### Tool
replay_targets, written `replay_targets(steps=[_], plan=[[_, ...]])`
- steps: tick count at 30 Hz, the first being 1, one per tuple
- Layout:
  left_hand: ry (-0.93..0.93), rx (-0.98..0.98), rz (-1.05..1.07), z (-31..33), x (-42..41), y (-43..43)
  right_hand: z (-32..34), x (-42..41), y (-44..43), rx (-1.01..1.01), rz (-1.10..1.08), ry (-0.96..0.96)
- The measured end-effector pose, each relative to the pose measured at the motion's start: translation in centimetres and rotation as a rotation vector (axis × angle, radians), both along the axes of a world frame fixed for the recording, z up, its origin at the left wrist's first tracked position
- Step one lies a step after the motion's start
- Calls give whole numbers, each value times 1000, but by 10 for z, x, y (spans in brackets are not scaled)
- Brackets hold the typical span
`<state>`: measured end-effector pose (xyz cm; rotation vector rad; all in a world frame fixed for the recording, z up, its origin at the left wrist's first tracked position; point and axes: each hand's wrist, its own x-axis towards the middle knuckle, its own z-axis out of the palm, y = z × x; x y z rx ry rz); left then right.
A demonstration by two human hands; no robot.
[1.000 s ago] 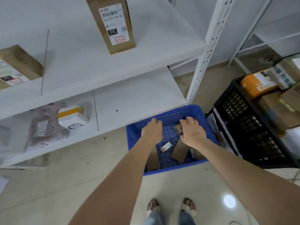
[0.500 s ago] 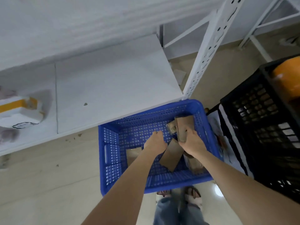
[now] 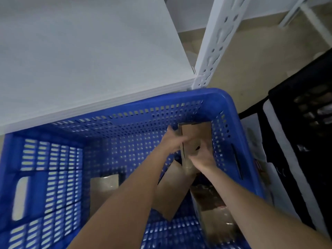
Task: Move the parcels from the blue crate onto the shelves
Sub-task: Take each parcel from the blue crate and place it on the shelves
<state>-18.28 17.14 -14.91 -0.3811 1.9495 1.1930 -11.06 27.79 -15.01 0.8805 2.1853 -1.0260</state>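
a beige floor [image 3: 251,56] runs back to a pale wall [image 3: 188,13]. a white shelf board [image 3: 80,51] fills the upper left, with its perforated white upright [image 3: 212,42] at the right corner. a black lattice crate [image 3: 305,112] stands at the right, with white rack legs [image 3: 294,9] beyond it. the light is dim.

A tan floor [image 3: 251,65] carries a blue crate [image 3: 45,177], whose far rim meets the front edge of a low white shelf [image 3: 89,60] in this view. The board is fixed to a perforated white upright post [image 3: 213,42]. Brown parcels [image 3: 104,184] lie on the crate's slotted bottom. A black crate [image 3: 305,126] stands on the floor near its right side, and the white legs of a second rack [image 3: 303,13] stand beyond.
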Motion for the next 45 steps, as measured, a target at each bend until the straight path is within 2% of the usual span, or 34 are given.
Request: replay_targets(steps=[3,7,10,13,18,20,22,24,25,27,29,34,38,41,45], plan=[[-9,14,58,-41,-23,11,-35,-5,2,51,-23,17],[-14,67,66,-58,-21,15,-49,-12,-4,92,43,42],[31,42,99,-44,-7,2,-41,-12,-8,30,131,-11],[28,-22,134,-14,5,-33,-3,-4,-31,-107,195,-48],[-45,23,192,96,23,-87,88,6,-86,-265,130,27],[-54,103,242,147,31,-107,140,7,-103,-424,67,49],[-50,116,345,195,39,-131,190,6,-116,-537,-86,74],[51,-10,393,240,48,-159,237,6,-130,-612,-200,75],[102,-93,397,263,52,-174,258,5,-136,-568,-213,88],[122,-182,422,312,61,-199,308,2,-141,-607,-211,90],[107,-182,444,358,68,-219,356,-3,-144,-656,-234,48],[37,-23,461,458,92,-237,456,-5,-154,-825,-195,-32],[184,26,482,519,107,-237,515,2,-159,-890,-97,3],[302,26,430,571,113,-241,555,5,-152,-906,-106,97],[407,-60,215,639,117,-247,607,4,-135,-930,-121,166]])
